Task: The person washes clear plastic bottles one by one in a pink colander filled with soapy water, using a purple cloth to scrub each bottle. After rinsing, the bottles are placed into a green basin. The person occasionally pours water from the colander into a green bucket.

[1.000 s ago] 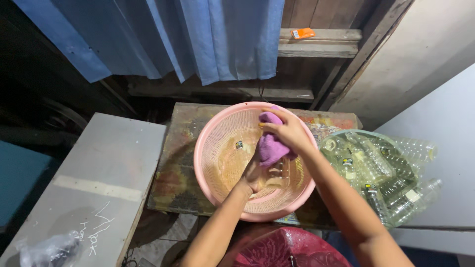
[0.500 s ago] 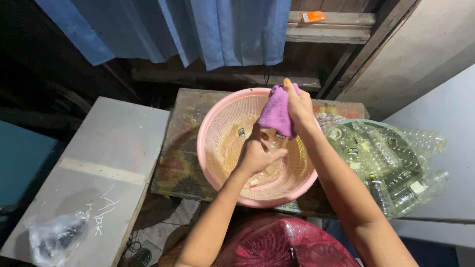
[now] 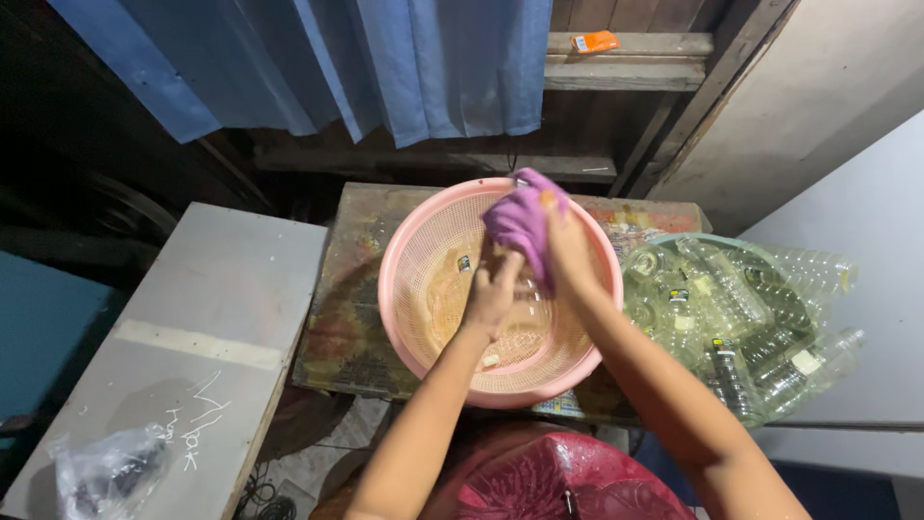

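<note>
A pink mesh basket (image 3: 423, 289) stands on a worn wooden table (image 3: 346, 318). My left hand (image 3: 496, 289) reaches into it, fingers curled around a clear plastic bottle (image 3: 531, 318) that is hard to make out against the mesh. My right hand (image 3: 570, 252) is just above, gripping a crumpled purple cloth (image 3: 517, 221) and pressing it against the top of the bottle beside my left fingers. A small white scrap (image 3: 492, 360) lies on the basket floor.
A green basket (image 3: 643, 289) packed with several clear bottles touches the pink one on the right. A red basin (image 3: 549, 481) sits below, near me. On the left a grey board (image 3: 192, 337) carries a plastic bag (image 3: 106, 472). Blue curtain (image 3: 385, 58) hangs behind.
My right hand lifted the purple cloth from inside the basket up to its far rim, then brought it against my left hand, which has risen slightly.
</note>
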`<state>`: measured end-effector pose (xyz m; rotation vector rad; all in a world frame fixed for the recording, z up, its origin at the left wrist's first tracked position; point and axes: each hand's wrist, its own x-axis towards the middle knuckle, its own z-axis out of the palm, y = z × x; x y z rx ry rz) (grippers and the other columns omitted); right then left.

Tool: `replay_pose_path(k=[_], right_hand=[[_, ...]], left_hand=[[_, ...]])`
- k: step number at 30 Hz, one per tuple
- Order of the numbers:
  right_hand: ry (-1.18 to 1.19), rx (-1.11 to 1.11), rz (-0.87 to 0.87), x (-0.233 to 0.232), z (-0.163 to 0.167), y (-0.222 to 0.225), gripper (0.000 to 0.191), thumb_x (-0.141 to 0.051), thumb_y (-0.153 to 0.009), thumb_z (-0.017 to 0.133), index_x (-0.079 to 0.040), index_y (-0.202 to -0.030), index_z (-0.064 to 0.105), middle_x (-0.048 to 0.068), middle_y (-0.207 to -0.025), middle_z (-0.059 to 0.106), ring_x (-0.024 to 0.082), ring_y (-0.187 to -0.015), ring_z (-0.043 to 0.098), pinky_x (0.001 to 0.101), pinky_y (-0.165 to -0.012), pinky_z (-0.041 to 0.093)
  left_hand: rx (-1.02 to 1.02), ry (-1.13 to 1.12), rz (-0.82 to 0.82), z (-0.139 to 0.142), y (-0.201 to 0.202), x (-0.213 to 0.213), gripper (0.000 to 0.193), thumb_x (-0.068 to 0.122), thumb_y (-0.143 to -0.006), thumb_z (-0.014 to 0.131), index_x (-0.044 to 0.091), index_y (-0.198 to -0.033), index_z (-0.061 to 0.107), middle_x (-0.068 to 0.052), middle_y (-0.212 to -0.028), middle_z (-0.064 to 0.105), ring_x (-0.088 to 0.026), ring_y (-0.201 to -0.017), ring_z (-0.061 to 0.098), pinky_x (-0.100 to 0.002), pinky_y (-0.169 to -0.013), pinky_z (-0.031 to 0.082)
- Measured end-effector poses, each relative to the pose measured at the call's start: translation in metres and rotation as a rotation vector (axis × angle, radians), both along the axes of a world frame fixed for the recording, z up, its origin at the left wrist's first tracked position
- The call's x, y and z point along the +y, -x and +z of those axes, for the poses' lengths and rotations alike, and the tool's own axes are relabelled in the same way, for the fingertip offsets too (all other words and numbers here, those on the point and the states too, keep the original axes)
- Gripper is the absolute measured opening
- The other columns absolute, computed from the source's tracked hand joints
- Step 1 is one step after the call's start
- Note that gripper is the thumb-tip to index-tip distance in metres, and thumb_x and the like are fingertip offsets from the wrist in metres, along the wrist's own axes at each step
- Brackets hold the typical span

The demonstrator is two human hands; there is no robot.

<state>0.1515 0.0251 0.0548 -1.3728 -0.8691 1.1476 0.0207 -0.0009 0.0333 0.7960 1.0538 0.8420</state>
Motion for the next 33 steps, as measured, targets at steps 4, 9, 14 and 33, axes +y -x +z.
replay_pose_path(k=[4, 9, 14, 33], right_hand=[[-0.588, -0.744, 0.13, -0.073, -0.007, 0.038, 0.043, -0.039, -0.104, 0.062, -0.023, -0.143, 0.057, 0.025, -0.142, 0.062, 0.032, -0.119, 0.068, 0.0395, -0.095, 0.058], [-0.539, -0.837, 0.093, -0.064, -0.018, 0.033, 0.071, -0.035, -0.093, 0.067, -0.009, -0.152, 0.037, 0.03, -0.149, 0.046, 0.041, -0.127, 0.055, 0.0458, -0.103, 0.047], [-0.044, 0.059, 0.118, 0.024, -0.004, -0.015, 0.057, -0.044, -0.103, 0.061, -0.003, -0.142, 0.059, 0.021, -0.127, 0.066, 0.027, -0.106, 0.066, 0.0386, -0.091, 0.054], [0.009, -0.088, 0.103, -0.02, -0.061, -0.032, 0.047, -0.042, -0.105, 0.043, -0.013, -0.14, 0.054, 0.015, -0.116, 0.07, 0.025, -0.095, 0.069, 0.0388, -0.079, 0.058]], left_hand=[[-0.013, -0.035, 0.174, -0.015, 0.014, 0.02, 0.083, 0.05, -0.091, 0.059, 0.009, -0.154, 0.023, -0.016, -0.122, 0.061, -0.028, -0.101, 0.07, -0.042, -0.071, 0.065], [-0.362, -0.006, -0.042, -0.019, 0.03, 0.012, 0.076, 0.051, -0.093, 0.056, 0.009, -0.15, 0.028, -0.015, -0.121, 0.062, -0.027, -0.1, 0.069, -0.043, -0.074, 0.063], [-0.271, -0.06, -0.202, -0.009, 0.013, -0.012, 0.069, 0.051, -0.096, 0.053, 0.009, -0.147, 0.033, -0.015, -0.12, 0.062, -0.026, -0.1, 0.068, -0.043, -0.077, 0.061], [-0.359, 0.221, 0.103, -0.071, -0.016, 0.032, 0.053, 0.053, -0.104, 0.04, 0.01, -0.133, 0.052, -0.012, -0.117, 0.065, -0.023, -0.098, 0.065, -0.044, -0.088, 0.054]])
